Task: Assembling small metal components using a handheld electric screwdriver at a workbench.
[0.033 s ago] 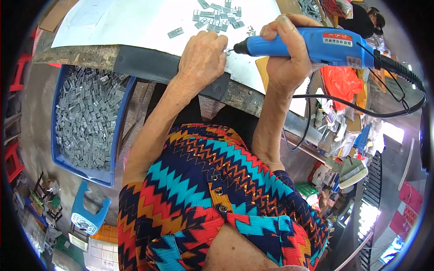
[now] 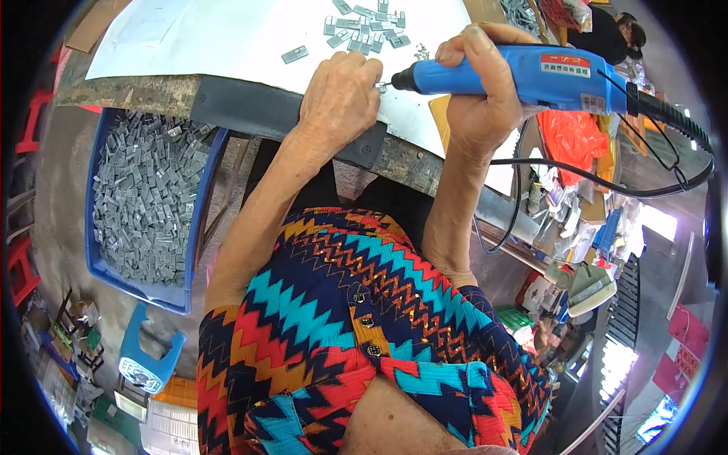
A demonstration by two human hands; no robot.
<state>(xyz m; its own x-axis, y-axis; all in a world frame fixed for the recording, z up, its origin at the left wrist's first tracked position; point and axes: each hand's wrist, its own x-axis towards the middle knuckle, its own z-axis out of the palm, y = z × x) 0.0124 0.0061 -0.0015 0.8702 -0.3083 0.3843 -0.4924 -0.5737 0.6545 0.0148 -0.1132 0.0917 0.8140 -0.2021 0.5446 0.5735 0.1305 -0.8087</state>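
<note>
My right hand (image 2: 481, 117) is wrapped round a blue corded electric screwdriver (image 2: 497, 73), held nearly level with its dark nose pointing left. My left hand (image 2: 339, 91) is closed over the white work surface near its front edge. A small grey part (image 2: 381, 87) peeks out at its fingertips, right by the screwdriver's tip; most of it is hidden by the fingers. Just beyond this hand lie several flat grey rectangular pieces (image 2: 365, 34) in a loose cluster, with one grey piece (image 2: 295, 54) apart to the left. Tiny dark screws (image 2: 422, 51) are scattered beside the screwdriver's nose.
A blue bin (image 2: 91, 227) full of similar grey pieces stands below the table's left edge. A blue plastic stool (image 2: 155, 356) is behind it. The black screwdriver cable (image 2: 599, 180) loops at right, near a red plastic bag (image 2: 572, 144). Another person (image 2: 607, 34) is at the far right.
</note>
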